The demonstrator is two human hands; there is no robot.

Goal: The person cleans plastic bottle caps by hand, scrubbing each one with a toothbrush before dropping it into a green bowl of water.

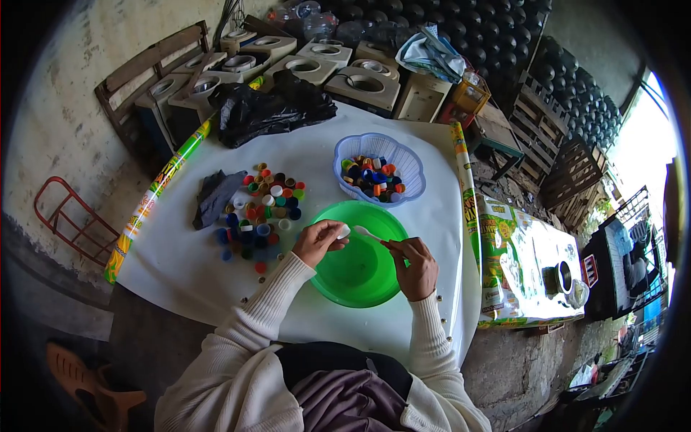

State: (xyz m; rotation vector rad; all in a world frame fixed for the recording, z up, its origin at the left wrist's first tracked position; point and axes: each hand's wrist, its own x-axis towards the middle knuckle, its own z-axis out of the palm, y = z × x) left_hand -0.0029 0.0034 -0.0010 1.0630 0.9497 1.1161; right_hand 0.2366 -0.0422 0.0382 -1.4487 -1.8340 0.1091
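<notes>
A person in a cream sweater works seated at a paper-covered bench (194, 266), both hands raised over a green bowl (360, 288). Above the bowl's near-left rim, the left hand (317, 241) has its fingers closed in a pinch on a white cap (343, 231). Over the right rim, the right hand (414, 266) has its fingers closed narrowly on a thin white tool (367, 232), whose tip points at the cap and sits just beside it; contact cannot be made out. Just beyond the bowl stands a blue basket (410, 162) holding mixed coloured caps. To the bowl's left, a spread of loose caps (263, 212) lies on the bench, with a grey cloth (214, 196) further left and a black bag (266, 108) well beyond. The risks look small but real. The cap is held only at its edge, so a hard push from the tool could flick it out of the pinch, into the bowl or across the bench. A slipping tip could also jab the left fingers, and the left sleeve hangs near enough to scatter the loose caps.
</notes>
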